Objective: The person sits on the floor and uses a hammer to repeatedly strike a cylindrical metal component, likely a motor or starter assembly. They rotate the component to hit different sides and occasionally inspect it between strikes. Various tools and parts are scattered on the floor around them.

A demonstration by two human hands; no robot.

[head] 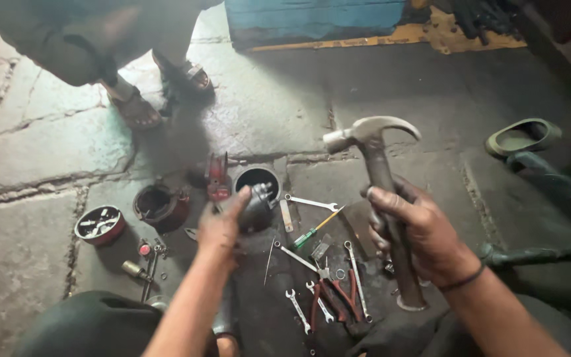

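My right hand (412, 233) grips the metal shaft of a claw hammer (371, 142), held upright with its head raised above the floor. My left hand (223, 225) holds a dark rounded metal part (258, 206) just above the stone floor. Below both hands lie several spanners (310, 202), a green-handled screwdriver (312, 231) and red-handled pliers (335, 297), scattered on a dark greasy patch.
A round black housing (258, 177), a red bracket (218, 177), a rusty ring-shaped part (160, 206) and a round tin of small parts (99, 225) sit on the floor. Another person's sandalled feet (137, 109) stand at upper left. Green slippers (522, 135) lie right; blue box (312, 20) behind.
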